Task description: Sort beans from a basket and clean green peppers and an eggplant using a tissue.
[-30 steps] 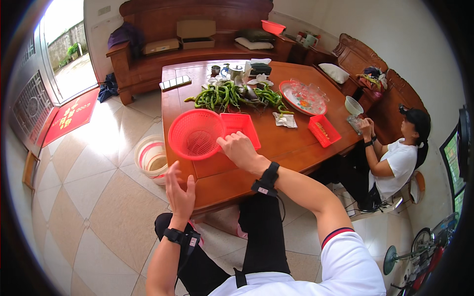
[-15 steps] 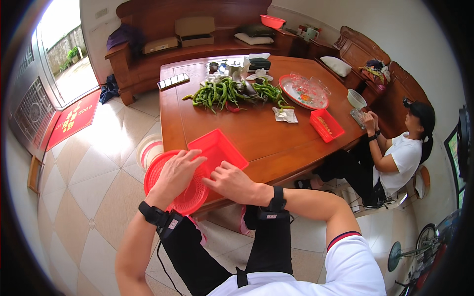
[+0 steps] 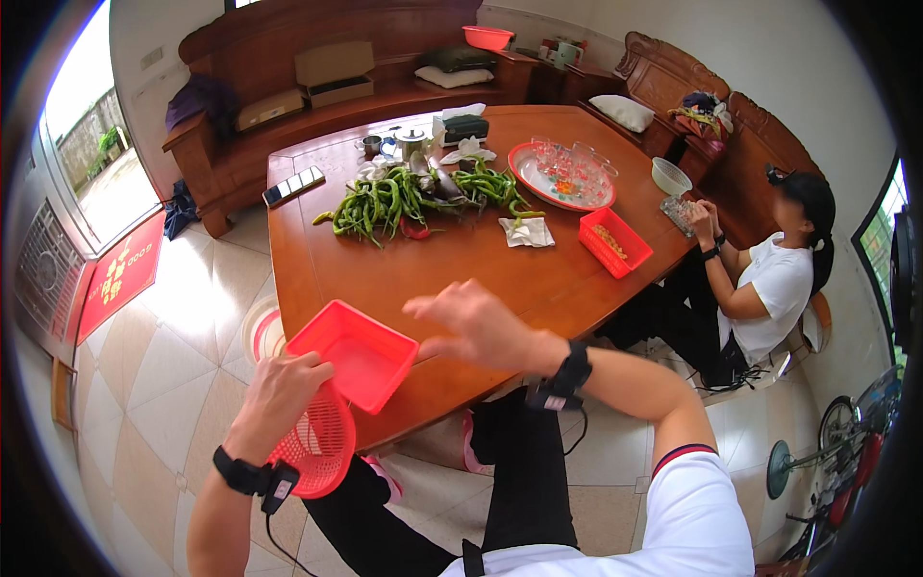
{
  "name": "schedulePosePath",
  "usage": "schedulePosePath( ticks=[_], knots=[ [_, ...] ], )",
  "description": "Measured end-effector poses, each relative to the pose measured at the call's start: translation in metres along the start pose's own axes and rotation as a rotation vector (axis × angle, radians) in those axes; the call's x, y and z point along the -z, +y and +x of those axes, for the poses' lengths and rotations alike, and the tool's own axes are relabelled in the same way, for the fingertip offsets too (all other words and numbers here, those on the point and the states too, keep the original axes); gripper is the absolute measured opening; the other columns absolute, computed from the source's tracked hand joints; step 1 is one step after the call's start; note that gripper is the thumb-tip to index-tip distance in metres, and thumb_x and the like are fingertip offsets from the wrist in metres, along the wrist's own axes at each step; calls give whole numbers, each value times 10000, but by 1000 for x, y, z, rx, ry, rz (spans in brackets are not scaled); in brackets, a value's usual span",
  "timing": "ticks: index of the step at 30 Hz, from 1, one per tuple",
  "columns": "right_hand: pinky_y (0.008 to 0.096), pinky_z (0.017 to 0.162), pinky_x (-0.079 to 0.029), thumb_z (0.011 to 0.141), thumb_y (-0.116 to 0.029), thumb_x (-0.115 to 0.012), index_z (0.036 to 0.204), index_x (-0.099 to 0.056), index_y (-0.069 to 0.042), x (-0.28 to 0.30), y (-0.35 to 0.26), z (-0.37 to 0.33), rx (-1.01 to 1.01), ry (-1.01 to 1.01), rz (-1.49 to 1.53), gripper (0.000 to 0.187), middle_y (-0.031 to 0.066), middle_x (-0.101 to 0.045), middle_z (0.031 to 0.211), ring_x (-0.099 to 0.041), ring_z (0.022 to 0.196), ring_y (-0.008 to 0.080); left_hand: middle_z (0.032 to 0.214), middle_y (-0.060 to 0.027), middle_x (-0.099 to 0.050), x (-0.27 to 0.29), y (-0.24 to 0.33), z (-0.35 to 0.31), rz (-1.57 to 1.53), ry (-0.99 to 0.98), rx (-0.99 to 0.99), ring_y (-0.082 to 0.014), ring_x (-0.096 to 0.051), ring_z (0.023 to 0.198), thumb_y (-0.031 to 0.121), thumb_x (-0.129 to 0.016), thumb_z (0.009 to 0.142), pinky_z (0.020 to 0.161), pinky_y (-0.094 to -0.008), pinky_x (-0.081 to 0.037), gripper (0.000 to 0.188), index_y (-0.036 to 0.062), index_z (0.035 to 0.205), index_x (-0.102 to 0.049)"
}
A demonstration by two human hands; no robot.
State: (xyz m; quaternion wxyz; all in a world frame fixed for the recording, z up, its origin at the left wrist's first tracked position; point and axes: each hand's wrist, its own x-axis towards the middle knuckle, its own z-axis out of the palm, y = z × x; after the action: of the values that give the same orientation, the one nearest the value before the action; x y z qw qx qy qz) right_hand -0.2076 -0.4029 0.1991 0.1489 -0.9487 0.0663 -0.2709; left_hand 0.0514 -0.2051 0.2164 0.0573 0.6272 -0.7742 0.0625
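Observation:
My left hand (image 3: pixel 281 399) is closed at the upper rim of a round red colander (image 3: pixel 325 450), which hangs tilted beyond the table's near left edge. Right beside it, a rectangular red plastic basket (image 3: pixel 361 358) sits at the table corner with nothing seen inside. My right hand (image 3: pixel 473 325) is over the table to the right of that basket, fingers spread and slightly blurred, holding nothing. Farther back lies a heap of long green peppers (image 3: pixel 380 204), with a red pepper (image 3: pixel 415 232) in front and dark eggplants (image 3: pixel 440 183) among them.
On the wooden table (image 3: pixel 461 269) are a phone (image 3: pixel 294 186), a tissue (image 3: pixel 527 232), a round tray (image 3: pixel 524 165) of clear glasses and a small red basket (image 3: pixel 615 243). A co-worker (image 3: pixel 769 279) sits at the right. A striped bucket (image 3: pixel 264 330) stands beside the table.
My left hand has moved down and left with the colander, which is now more tilted. My right hand has lifted away from the baskets and spread its fingers. The view has shifted slightly.

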Motion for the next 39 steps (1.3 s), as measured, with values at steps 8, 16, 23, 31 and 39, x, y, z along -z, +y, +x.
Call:
schedulePosePath(
  ticks=[8,16,23,31,39],
  knots=[
    [480,999,-474,903,-598,-661,1312,-589,-47,10,161,80,-272,28,-176,690,193,-650,1240,-590,1174,397,853,-104,-703,8,-49,-38,-52,66,232,-307,-702,766,64,-752,774,699,-398,-569,110,64,874,-706],
    [508,1061,-419,906,-669,-605,1347,-597,-95,-59,220,196,-352,-14,-283,724,170,-613,1344,-545,1263,382,830,-130,-704,16,-82,-64,-144,134,400,-336,-697,737,-48,-693,752,660,-389,-553,114,31,835,-696],
    [499,1067,-429,896,-668,-609,1246,-686,-134,-89,267,226,-460,-142,-364,643,174,-657,1289,-561,1248,391,853,-110,-728,-10,-97,-91,-218,135,512,-320,-707,737,-88,-658,718,671,-371,-562,180,30,841,-713],
    [489,1006,-487,904,-616,-569,1206,-729,-183,-90,253,230,-488,-303,-481,552,145,-704,1224,-633,1186,352,889,-102,-736,-24,-98,-87,-262,93,511,-292,-714,770,-96,-661,706,679,-362,-567,206,28,860,-717],
    [537,1007,-471,856,-663,-579,1185,-723,-168,-84,217,205,-470,-379,-317,612,154,-720,1166,-630,1168,382,891,-85,-728,-28,-92,-93,-235,116,412,-252,-715,716,15,-745,778,619,-330,-548,117,37,884,-700]
  ],
)
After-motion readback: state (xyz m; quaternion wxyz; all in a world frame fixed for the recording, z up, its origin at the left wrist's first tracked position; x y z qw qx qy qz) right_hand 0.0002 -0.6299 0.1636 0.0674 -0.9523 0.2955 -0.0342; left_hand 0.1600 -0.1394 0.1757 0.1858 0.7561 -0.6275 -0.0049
